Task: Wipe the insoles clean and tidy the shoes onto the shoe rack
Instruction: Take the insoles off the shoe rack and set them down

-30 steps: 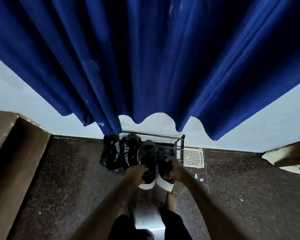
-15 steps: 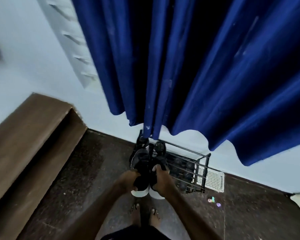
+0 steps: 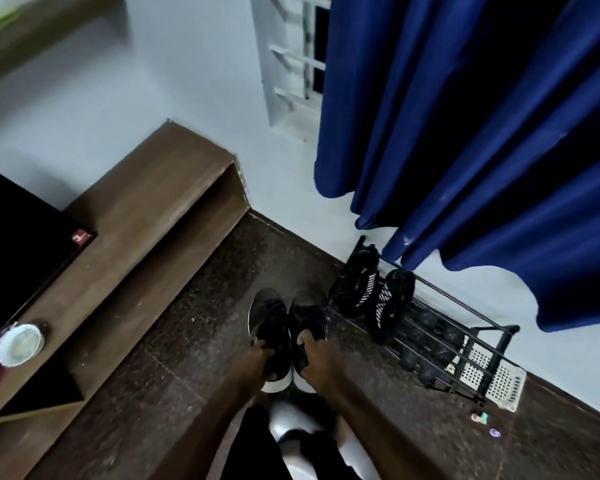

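I hold two black sneakers with white soles side by side above the dark floor. My left hand (image 3: 257, 362) grips the left sneaker (image 3: 269, 323) at its collar. My right hand (image 3: 317, 362) grips the right sneaker (image 3: 309, 318) the same way, thumb inside the opening. To the right stands the black wire shoe rack (image 3: 465, 337) against the wall. A second pair of black sneakers with white stripes (image 3: 373, 292) leans on the rack's left end. No insoles or cloth show.
A blue curtain (image 3: 482, 133) hangs over the rack. A brown wooden unit (image 3: 146, 216) runs along the left wall, with a white lid (image 3: 20, 344) on it. A white perforated basket (image 3: 496, 379) sits by the rack's right end. Small coloured bits (image 3: 482, 419) lie on the floor.
Both hands have carried the sneaker pair away from the rack, to the left and toward me. The view has swung left, showing the wooden unit and a window.
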A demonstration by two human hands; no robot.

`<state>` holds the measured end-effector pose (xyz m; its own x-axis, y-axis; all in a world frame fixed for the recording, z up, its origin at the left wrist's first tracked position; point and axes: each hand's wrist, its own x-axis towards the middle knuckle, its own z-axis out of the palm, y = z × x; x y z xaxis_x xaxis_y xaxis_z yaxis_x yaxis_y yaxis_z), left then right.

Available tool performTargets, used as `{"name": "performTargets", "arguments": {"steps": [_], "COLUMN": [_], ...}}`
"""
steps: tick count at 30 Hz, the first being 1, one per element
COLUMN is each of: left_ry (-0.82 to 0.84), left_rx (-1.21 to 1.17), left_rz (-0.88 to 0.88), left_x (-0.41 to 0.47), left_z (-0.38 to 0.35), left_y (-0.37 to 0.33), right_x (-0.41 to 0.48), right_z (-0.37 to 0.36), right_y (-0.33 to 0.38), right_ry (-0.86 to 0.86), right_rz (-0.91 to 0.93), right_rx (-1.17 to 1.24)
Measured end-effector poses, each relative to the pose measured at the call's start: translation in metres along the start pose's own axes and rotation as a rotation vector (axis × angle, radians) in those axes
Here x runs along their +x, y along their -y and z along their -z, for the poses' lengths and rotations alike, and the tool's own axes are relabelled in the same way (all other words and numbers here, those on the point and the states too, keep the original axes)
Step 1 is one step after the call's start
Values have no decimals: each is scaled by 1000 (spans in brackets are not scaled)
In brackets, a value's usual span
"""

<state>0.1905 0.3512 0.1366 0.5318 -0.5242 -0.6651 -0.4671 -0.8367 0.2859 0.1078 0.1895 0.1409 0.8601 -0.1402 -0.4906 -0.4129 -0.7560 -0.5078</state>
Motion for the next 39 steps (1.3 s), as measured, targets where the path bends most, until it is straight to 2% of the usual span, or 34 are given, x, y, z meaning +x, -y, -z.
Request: {"name": "performTargets", "arguments": {"steps": [8,12,15,17,19,22,26,27,30,31,34,37,39], "left_ry": [81,21,72,33,58,120,71,76,82,114,239,235,212], "left_rx": [-151,-92,-317,-238,-71,-117,-44,-11,-108,-43,-89,-48,-130], "left_rz": [-7,-107,-42,-62,-247,-197,-180,-172,-161,-217,-153,-159,-98], "left_x": [71,133,178,220,253,302,354,366,394,402,420,424,416], "left_z": [-59,-98,-138,-160,-178,-209,-252,-259,-284,-292,-311,-330,-329], "left_y": [99,148,182,205,220,243,273,274,276,277,292,305,297], "right_x": [89,150,199,232,259,298,343,351,371,374,376,369,363], "right_z": [-75,-131,-177,-210,-239,-287,-337,-350,-385,-395,-416,-428,-426], "right_y": [-1,-19,-36,-48,-61,-84,-111,-117,-131,-135,-150,-160,-160], "right_ry": [138,167,203,215,209,187,160,157,182,201,289,337,337], "right_rz": [-151,-240,-280,-295,-296,-256,-260,-250,-245,-265,-289,-307,-320], "right_rx": [57,102,83,56,26,-55,-117,-144,-184,-168,-159,-75,-7]}}
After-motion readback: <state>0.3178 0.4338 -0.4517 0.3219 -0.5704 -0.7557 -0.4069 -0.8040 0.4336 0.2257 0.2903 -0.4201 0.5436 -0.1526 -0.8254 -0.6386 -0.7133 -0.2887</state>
